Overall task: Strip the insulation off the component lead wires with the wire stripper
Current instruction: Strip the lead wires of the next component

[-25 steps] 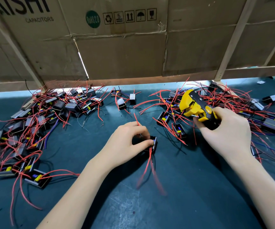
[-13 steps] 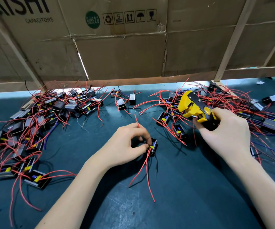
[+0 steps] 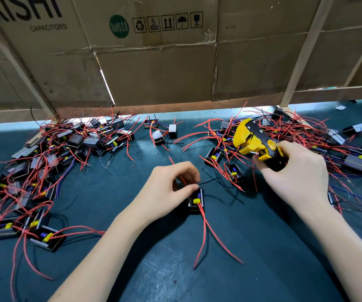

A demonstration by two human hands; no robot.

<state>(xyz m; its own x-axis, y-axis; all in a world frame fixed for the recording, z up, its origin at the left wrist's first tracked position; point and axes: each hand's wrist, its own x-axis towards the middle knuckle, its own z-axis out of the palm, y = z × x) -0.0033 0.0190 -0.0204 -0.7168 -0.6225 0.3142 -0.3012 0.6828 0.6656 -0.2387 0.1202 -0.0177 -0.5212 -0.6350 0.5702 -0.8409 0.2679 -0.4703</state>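
Note:
My left hand pinches a small black component with a yellow part at the middle of the dark green mat. Two of its red lead wires trail toward me across the mat, and another red lead runs up between my fingers. My right hand grips the handles of a yellow and black wire stripper, held above the right pile with its jaws pointing up and left. The stripper is well to the right of the held component and touches none of its wires.
A pile of black components with red leads covers the left of the mat, and another pile lies at the right. A few single components sit at the back centre. A cardboard wall on wooden slats closes the back.
My left hand has turned the component on the mat, so its red leads swung from hanging left to trailing toward me. The right hand with the stripper has hardly moved.

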